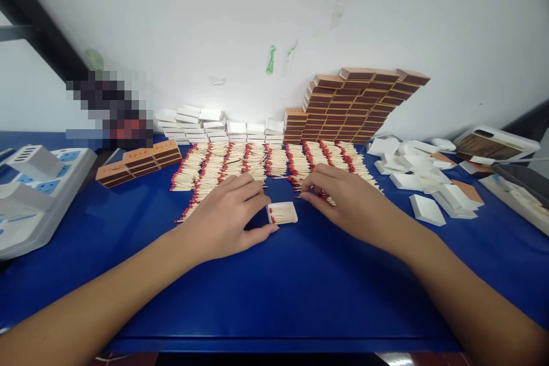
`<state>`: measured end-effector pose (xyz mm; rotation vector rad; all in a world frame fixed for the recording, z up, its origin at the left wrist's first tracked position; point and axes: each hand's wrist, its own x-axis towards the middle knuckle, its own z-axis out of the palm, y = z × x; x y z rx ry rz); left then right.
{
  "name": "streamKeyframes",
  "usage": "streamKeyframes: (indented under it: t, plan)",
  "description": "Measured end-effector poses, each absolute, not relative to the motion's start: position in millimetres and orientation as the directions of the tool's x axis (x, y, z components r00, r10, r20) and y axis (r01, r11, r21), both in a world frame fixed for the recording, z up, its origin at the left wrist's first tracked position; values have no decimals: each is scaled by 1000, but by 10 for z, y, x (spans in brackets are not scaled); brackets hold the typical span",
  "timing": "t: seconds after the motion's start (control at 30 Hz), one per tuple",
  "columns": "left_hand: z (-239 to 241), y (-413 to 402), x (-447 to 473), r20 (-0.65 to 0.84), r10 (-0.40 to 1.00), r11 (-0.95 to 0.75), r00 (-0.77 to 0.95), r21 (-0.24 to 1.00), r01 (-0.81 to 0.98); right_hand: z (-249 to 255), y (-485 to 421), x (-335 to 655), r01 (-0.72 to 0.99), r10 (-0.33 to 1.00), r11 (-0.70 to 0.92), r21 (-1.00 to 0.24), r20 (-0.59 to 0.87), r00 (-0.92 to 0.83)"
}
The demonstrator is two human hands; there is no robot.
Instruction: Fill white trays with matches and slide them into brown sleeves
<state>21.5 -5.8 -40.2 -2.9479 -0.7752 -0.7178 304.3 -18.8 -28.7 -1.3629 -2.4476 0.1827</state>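
A small white matchbox tray, partly filled with red-tipped matches, lies on the blue table in front of me. My left hand grips its left end, thumb at the near corner and index finger at the far one. To the right of the tray, my right hand is closed in a pinch at the near edge of the matches. A red match tip shows at its fingertips; how many matches it holds is hidden. Long rows of loose matches spread behind both hands.
White trays stand stacked along the wall, beside a tall stack of brown matchboxes. More matchboxes sit at left near a power strip. Scattered white trays and a white device lie at right.
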Motion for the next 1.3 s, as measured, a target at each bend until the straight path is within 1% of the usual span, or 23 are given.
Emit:
streamKeyframes:
  t: [0.1,0.2,0.33,0.57,0.67,0.9,1.07,1.3]
  plan:
    - [-408,-55,206,438,465,-877,770,108,468,-322,-109,3147,841,874,485,-238,162,-458]
    - [-417,-49,198,446,458,-879,769,97,467,-382,-62,3181,835,876,481,-266,117,-467]
    - [-425,-47,199,452,447,-882,772,80,464,-425,-39,3172,830,875,484,-277,164,-456]
    - [-414,-60,209,448,458,-878,768,91,470,-425,-19,3170,814,882,469,-342,147,-447]
    - [-414,-57,209,449,456,-879,768,91,468,-430,-21,3170,814,879,476,-334,151,-452]
    - [-417,-53,205,453,452,-879,768,83,469,-386,-38,3168,792,853,522,-317,211,-478]
    - [-406,-56,205,444,457,-878,771,88,470,-391,-35,3178,777,842,539,-324,179,-509]
    - [-406,-55,208,457,448,-882,768,84,465,-407,-33,3169,786,857,515,-343,180,-483]
